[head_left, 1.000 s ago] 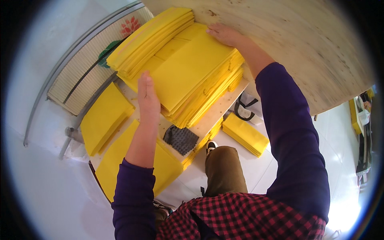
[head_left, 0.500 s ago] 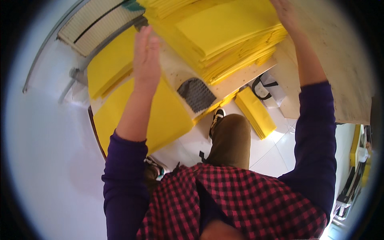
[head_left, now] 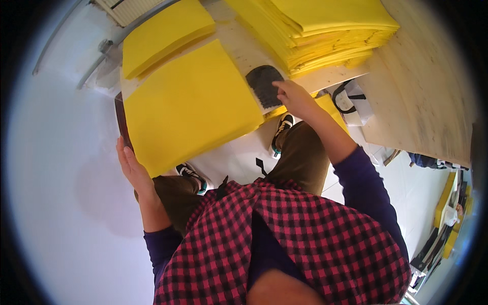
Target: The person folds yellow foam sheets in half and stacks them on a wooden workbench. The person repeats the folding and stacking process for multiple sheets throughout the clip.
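A stack of flat yellow sheets, fabric-like in look, lies on the table in front of me. At its near left corner is my left hand, open, fingers together and stretched along the stack's edge, holding nothing. My right hand reaches to a dark grey, round-topped pad right of that stack. Its index finger points out over the pad's right edge and the other fingers bend loosely. I see nothing held in it; whether the fingertip touches the pad I cannot tell.
Another yellow stack lies behind at the left, and a taller yellow pile stands at the far right. An upright wooden board borders the right side. Below the table edge, a white bag with black handles sits by my foot.
Both hands have come back toward me from the far stacks. My left hand is now by the near stack's left edge, my right hand at the dark pad. The view has shifted slightly.
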`<state>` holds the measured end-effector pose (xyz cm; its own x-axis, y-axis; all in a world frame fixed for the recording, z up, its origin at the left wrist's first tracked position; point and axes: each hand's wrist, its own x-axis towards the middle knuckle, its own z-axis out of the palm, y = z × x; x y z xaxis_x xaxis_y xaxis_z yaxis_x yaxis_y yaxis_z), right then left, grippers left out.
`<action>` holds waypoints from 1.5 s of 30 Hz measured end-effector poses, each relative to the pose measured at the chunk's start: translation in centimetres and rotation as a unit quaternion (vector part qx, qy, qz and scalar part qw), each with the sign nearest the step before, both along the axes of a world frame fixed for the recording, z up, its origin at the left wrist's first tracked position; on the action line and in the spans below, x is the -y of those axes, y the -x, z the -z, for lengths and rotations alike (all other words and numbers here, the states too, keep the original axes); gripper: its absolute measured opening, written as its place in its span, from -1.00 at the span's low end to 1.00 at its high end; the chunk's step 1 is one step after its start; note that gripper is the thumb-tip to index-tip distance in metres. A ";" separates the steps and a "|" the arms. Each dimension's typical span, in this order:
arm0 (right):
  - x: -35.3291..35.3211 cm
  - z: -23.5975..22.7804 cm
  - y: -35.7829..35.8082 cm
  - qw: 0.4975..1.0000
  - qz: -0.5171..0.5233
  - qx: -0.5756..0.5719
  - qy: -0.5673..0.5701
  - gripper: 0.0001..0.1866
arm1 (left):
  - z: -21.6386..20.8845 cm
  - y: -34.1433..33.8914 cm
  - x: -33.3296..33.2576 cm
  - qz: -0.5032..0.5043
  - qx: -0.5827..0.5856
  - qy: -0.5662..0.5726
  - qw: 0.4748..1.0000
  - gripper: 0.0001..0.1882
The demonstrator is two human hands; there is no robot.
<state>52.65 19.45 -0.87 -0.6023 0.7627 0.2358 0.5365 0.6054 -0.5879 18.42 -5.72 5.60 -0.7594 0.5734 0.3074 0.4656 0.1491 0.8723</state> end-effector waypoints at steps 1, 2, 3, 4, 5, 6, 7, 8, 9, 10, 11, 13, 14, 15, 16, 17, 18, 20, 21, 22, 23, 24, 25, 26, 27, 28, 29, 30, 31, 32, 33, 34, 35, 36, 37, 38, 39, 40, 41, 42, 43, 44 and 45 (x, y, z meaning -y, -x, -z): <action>-0.6 1.3 1.1 0.999 0.015 0.012 -0.032 -0.62 | 0.3 0.3 0.7 -0.008 0.008 0.003 1.000 -0.49; -1.2 2.5 2.1 0.997 0.044 0.043 -0.049 -0.58 | 0.5 0.7 1.1 -0.011 0.001 0.005 1.000 -0.48; -1.7 3.4 3.0 0.991 0.087 0.095 -0.045 -0.54 | 0.8 1.1 1.7 -0.014 -0.005 0.007 1.000 -0.48; -2.3 3.9 3.5 0.992 0.085 0.086 -0.028 -0.55 | 1.1 1.4 2.4 -0.022 -0.020 0.014 0.999 -0.48; -2.8 4.2 3.8 0.990 0.098 0.099 0.007 -0.57 | 1.4 1.8 2.9 -0.028 -0.035 0.019 0.999 -0.49; -3.2 4.4 4.0 0.987 0.111 0.110 0.041 -0.58 | 1.7 2.2 3.5 -0.033 -0.050 0.023 0.998 -0.49; -3.2 4.7 4.2 0.986 0.115 0.112 0.031 -0.70 | 2.0 2.6 3.9 -0.035 -0.037 0.022 0.998 -0.49; -3.2 4.9 4.2 0.988 0.114 0.100 0.032 -0.73 | 2.3 2.8 4.3 -0.035 -0.033 0.017 0.999 -0.48; -3.4 5.1 4.1 0.989 0.116 0.086 0.034 -0.75 | 2.7 3.1 4.5 -0.036 -0.023 0.012 0.999 -0.48; -3.4 5.3 4.0 0.990 0.118 0.072 0.036 -0.78 | 3.0 3.3 4.7 -0.036 -0.011 0.008 0.999 -0.48; -3.4 5.6 4.0 0.988 0.133 0.069 0.036 -0.84 | 3.3 3.6 4.8 -0.034 0.002 0.006 0.999 -0.48; -3.6 6.0 4.0 0.989 0.133 0.059 0.018 -0.84 | 3.7 4.1 4.9 -0.025 0.024 -0.001 0.999 -0.47; -3.7 6.2 4.0 0.989 0.136 0.057 0.005 -0.83 | 3.8 4.4 4.9 -0.029 0.039 0.006 0.999 -0.46; -3.7 6.2 3.9 0.992 0.120 0.032 0.009 -0.83 | 4.0 4.6 4.9 -0.026 0.048 0.005 0.999 -0.46; -3.7 6.0 3.7 0.994 0.109 0.011 0.009 -0.83 | 4.1 4.8 5.0 -0.025 0.054 0.006 0.998 -0.45; -3.7 5.7 3.5 0.992 0.124 0.010 0.034 -0.81 | 4.3 4.9 5.0 -0.016 0.072 -0.004 0.997 -0.46; -3.5 5.3 3.3 0.989 0.118 -0.020 0.086 -0.79 | 4.3 5.1 5.2 -0.011 0.086 -0.013 0.996 -0.47; -2.9 3.8 2.4 0.956 0.156 -0.048 0.243 -0.74 | 4.5 5.3 5.3 0.002 0.112 -0.025 0.993 -0.48; -2.2 3.4 2.5 0.957 0.157 -0.076 0.233 -0.72 | 4.5 5.6 5.3 0.010 0.122 -0.028 0.992 -0.47; -1.5 2.9 2.6 0.955 0.155 -0.112 0.227 -0.70 | 4.5 5.9 5.2 0.020 0.137 -0.034 0.990 -0.46; -0.7 2.4 2.8 0.949 0.160 -0.152 0.226 -0.68 | 4.5 6.3 5.0 0.022 0.136 -0.022 0.990 -0.45; 0.4 2.1 3.3 0.948 0.147 -0.183 0.217 -0.66 | 4.6 6.8 4.7 0.027 0.141 -0.015 0.990 -0.44; 1.5 2.0 4.0 0.942 0.140 -0.217 0.213 -0.65 | 4.6 7.2 4.3 0.032 0.146 -0.008 0.989 -0.42; 2.2 1.8 4.6 0.938 0.117 -0.258 0.200 -0.63 | 4.8 7.8 3.8 0.030 0.175 -0.007 0.984 -0.41; 2.7 1.5 5.3 0.947 0.118 -0.237 0.182 -0.62 | 5.0 8.3 3.2 0.028 0.203 -0.004 0.979 -0.40; 3.0 1.2 5.9 0.958 0.098 -0.237 0.132 -0.63 | 5.2 8.9 2.5 0.025 0.231 -0.001 0.973 -0.38; 3.3 1.0 6.6 0.963 0.091 -0.236 0.091 -0.64 | 5.4 9.4 1.9 0.023 0.259 0.002 0.966 -0.36; 3.5 0.7 7.3 0.966 0.093 -0.235 0.062 -0.65 | 5.7 10.0 1.4 0.023 0.286 0.006 0.958 -0.35; 3.3 0.3 7.7 0.967 0.091 -0.228 0.066 -0.67 | 6.0 10.5 1.0 0.026 0.312 0.009 0.950 -0.33; 2.9 -0.1 8.2 0.972 0.099 -0.201 0.068 -0.68 | 6.4 11.0 0.6 0.049 0.313 0.015 0.948 -0.33; 2.2 -0.6 8.7 0.976 0.108 -0.175 0.071 -0.68 | 6.7 11.5 0.4 0.072 0.314 0.023 0.946 -0.34; 1.5 -1.0 9.2 0.978 0.114 -0.153 0.078 -0.69 | 7.1 11.9 0.2 0.084 0.319 0.039 0.943 -0.34; 0.9 -1.3 9.7 0.979 0.116 -0.148 0.085 -0.69 | 7.7 12.1 0.0 0.092 0.316 0.028 0.944 -0.38; 0.3 -1.5 10.2 0.978 0.114 -0.147 0.096 -0.69 | 8.4 12.0 -0.1 0.088 0.318 0.026 0.944 -0.41; -0.2 -1.7 10.7 0.977 0.112 -0.147 0.108 -0.68 | 9.1 12.1 -0.1 0.083 0.320 0.024 0.944 -0.44; -0.6 -1.7 11.1 0.977 0.116 -0.143 0.110 -0.68 | 9.6 12.4 -0.1 0.093 0.266 0.067 0.957 -0.44; -1.0 -1.7 11.6 0.977 0.119 -0.139 0.113 -0.67 | 10.0 12.7 -0.2 0.103 0.211 0.109 0.966 -0.44; -1.3 -1.6 12.0 0.976 0.118 -0.140 0.116 -0.67 | 10.3 12.9 -0.2 0.111 0.154 0.151 0.970 -0.44; -1.7 -1.6 12.3 0.979 0.118 -0.120 0.115 -0.66 | 10.6 13.0 -0.1 0.107 0.148 0.148 0.972 -0.45; -2.0 -1.5 12.6 0.981 0.114 -0.106 0.114 -0.65 | 10.8 13.0 -0.1 0.103 0.142 0.144 0.974 -0.46; -2.3 -1.4 12.8 0.983 0.110 -0.092 0.116 -0.64 | 10.8 12.9 -0.1 0.079 0.152 0.164 0.971 -0.47; -2.6 -1.4 13.1 0.984 0.108 -0.081 0.119 -0.63 | 10.7 12.8 -0.1 0.094 0.133 0.147 0.976 -0.49; -2.8 -1.3 13.3 0.984 0.107 -0.073 0.125 -0.62 | 10.4 12.6 -0.1 0.089 0.128 0.153 0.976 -0.50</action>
